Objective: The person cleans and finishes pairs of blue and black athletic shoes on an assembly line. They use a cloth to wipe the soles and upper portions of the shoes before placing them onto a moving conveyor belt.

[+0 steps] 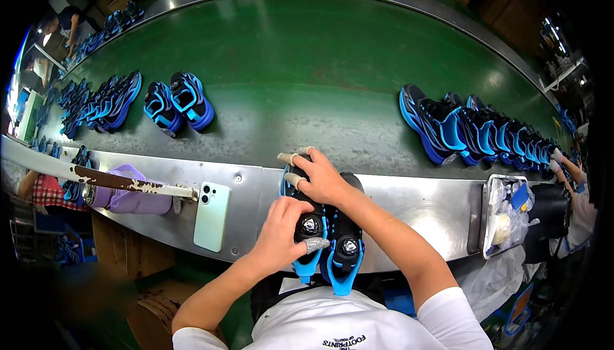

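A pair of black sneakers with bright blue trim lies before me on the metal edge of the bench, heels toward me. My left hand (281,231) is closed around the left sneaker (308,265), its taped thumb beside the round black dial (310,224) on the tongue. Over that sneaker's toe end my right hand (320,177) is curled, with light covers on several fingertips; it hides most of the toe. The right sneaker (349,225) stands close beside it, under my right wrist, with its own dial (348,246) showing.
A green conveyor belt (307,62) runs across, carrying a long row of sneakers (476,129) at right and more sneakers (185,103) at left. A phone (212,217), lilac bottle (137,199) and worn metal bar (121,180) lie left. A tray (495,215) of plastic bags stands right, near a co-worker's hands (558,161).
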{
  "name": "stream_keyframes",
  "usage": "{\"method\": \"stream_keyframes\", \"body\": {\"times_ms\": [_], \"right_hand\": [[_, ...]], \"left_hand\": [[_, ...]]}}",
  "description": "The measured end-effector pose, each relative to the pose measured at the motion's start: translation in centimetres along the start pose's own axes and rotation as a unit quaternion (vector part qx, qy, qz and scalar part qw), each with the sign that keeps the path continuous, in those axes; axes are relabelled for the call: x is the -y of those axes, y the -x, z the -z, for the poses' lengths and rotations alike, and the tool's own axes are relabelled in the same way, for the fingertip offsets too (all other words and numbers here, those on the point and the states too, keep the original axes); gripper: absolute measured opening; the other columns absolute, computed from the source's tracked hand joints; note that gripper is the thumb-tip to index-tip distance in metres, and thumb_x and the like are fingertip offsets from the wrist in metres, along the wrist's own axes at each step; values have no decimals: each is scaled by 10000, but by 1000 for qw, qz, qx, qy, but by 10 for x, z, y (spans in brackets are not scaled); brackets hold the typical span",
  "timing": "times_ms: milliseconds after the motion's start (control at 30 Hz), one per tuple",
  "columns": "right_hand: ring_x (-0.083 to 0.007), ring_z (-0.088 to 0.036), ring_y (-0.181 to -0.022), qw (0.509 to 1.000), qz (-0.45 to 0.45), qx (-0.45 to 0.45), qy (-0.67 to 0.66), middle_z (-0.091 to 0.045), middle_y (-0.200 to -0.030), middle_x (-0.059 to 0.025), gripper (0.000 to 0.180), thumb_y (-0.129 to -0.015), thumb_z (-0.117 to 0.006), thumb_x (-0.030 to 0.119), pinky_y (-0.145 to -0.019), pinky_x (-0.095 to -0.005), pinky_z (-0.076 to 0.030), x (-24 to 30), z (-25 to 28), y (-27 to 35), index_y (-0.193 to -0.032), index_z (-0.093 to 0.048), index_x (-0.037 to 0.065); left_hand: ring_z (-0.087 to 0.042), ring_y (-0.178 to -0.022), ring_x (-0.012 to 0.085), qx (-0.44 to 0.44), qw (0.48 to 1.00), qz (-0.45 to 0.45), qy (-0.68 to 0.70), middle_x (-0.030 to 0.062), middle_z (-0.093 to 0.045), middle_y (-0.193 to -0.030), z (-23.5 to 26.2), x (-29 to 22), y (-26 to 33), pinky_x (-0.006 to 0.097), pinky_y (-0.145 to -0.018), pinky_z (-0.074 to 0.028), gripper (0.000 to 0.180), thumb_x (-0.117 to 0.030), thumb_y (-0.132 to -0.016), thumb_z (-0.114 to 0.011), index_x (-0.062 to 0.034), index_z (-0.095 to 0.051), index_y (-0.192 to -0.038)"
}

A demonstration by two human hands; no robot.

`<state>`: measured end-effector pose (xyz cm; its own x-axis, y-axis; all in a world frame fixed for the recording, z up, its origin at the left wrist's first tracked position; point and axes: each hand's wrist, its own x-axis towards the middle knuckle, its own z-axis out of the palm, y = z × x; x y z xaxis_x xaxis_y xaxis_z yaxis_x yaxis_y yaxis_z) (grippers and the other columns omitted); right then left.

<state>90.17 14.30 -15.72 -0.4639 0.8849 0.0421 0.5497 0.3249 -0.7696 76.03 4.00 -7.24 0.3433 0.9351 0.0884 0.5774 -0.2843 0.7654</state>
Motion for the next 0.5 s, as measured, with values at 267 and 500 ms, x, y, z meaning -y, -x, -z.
{"method": "stream_keyframes", "body": {"times_ms": [267,500], "right_hand": [[-392,-476,-1136,1000,-7,2,4,-490,-1192,-207,452,-873,-599,265,-995,-443,-408,2,0,-1,-1319,-540,223],[-391,-481,-1122,1000,9,-9,9,-489,-1185,-208,454,-873,-600,268,-978,-445,-416,-2,0,0,-1321,-539,227]], "left_hand": [[-498,-968,199,185,967,-4,173,49,-602,-985,17,26,-10,309,-864,-420,499,-172,-770,-735,-73,-569,-1230],[-475,-1013,308,-26,999,34,-7,105,-551,-1069,-8,7,4,389,-892,-398,397,-230,-676,-805,-47,-582,-949]]}}
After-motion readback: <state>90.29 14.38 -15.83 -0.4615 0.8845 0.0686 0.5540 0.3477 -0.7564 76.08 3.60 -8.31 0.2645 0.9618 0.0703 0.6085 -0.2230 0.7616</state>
